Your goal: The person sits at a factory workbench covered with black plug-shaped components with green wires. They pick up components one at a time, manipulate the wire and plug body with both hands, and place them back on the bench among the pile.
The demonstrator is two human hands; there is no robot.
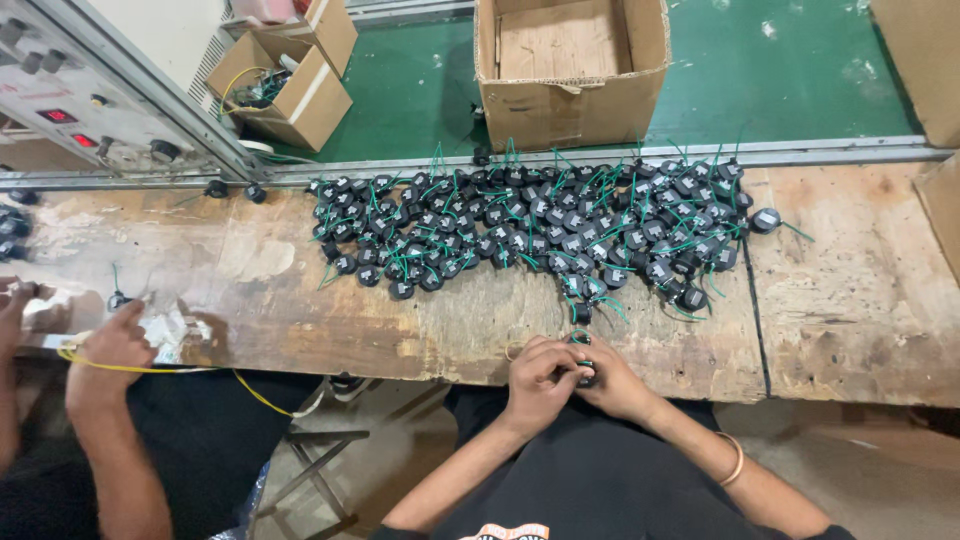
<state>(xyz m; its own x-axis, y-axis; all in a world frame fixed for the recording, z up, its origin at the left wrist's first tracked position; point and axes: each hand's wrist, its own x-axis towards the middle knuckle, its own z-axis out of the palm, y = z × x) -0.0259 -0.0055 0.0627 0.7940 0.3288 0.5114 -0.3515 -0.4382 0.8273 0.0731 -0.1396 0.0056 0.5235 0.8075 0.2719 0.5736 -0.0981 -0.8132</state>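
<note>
While both hands meet, left hand (540,380) and right hand (610,385) fingers pinch small black part (586,372); black pile (540,225) beyond fingertips.

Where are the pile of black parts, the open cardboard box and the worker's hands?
Pile of black parts (540,225): head view, middle of heap.
Open cardboard box (570,110): head view, front wall.
Hands (575,375): head view, clasped fingers.

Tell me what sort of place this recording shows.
Likely a small factory assembly line: a worn wooden workbench heaped with black coil parts with green wires, a control panel at left, and cardboard boxes behind.
</note>
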